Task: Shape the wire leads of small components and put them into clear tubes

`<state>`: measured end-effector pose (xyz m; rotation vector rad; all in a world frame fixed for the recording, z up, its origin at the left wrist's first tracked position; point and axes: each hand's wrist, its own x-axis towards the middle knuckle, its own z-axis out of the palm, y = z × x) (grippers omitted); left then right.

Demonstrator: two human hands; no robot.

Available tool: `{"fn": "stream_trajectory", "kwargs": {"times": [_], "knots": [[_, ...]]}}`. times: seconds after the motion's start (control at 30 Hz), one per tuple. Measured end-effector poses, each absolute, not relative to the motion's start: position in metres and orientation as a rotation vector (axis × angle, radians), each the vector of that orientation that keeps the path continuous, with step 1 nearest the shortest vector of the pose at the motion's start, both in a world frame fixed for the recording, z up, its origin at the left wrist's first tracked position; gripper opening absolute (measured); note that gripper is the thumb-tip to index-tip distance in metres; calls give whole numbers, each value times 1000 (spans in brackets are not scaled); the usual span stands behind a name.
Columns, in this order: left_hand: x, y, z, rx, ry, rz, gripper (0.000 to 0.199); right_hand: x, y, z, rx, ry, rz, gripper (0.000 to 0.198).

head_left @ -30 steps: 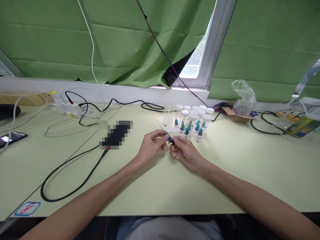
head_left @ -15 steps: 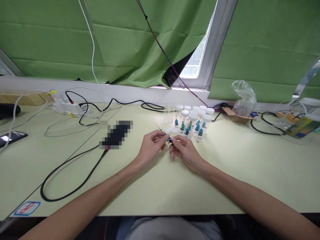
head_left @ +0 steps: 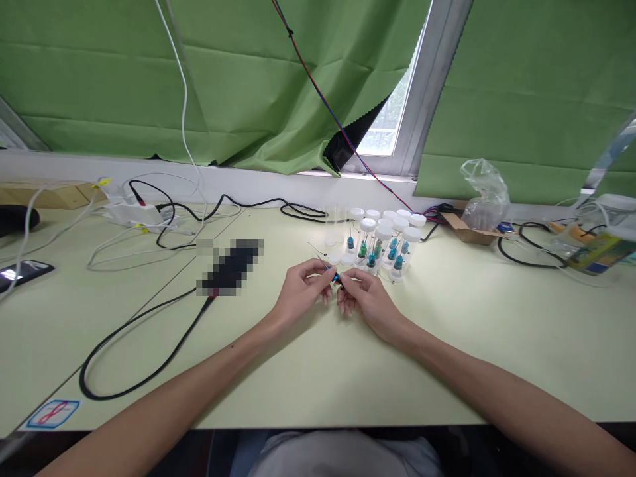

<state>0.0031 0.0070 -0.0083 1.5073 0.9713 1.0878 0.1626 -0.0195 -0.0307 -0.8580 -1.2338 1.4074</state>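
Just in front of the vials, my left hand (head_left: pixel 304 286) and my right hand (head_left: pixel 370 303) meet over the table. Between their fingertips they pinch a small blue-and-black piece (head_left: pixel 336 277); its exact kind is too small to make out. Thin wire-like strands (head_left: pixel 316 251) stick out up and left from my left fingers, with a tiny dark bead on them. Behind my right hand stand several clear vials with white caps (head_left: pixel 412 234), holding blue or green pieces with thin strands. Uncapped clear tubes (head_left: pixel 336 226) stand to their left, near loose white caps (head_left: pixel 348 259).
A black cable (head_left: pixel 149 395) loops across the table (head_left: pixel 278 384) to a blurred-out dark device (head_left: pixel 231 267) at left. A power strip (head_left: pixel 133 213) and a phone (head_left: pixel 22 273) lie farther left. At back right are a cardboard tray (head_left: pixel 470 229), a plastic bag (head_left: pixel 485 199) and a container (head_left: pixel 603 248).
The strands and the held piece have shifted very slightly between my fingers. Both hands stay in nearly the same place.
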Motion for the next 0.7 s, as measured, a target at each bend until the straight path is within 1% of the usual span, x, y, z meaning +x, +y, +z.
{"fn": "stream_trajectory", "kwargs": {"times": [0.7], "knots": [[4, 8, -12, 1383, 861, 1082, 28, 163, -20, -30, -862, -1216, 1453, 39]]}}
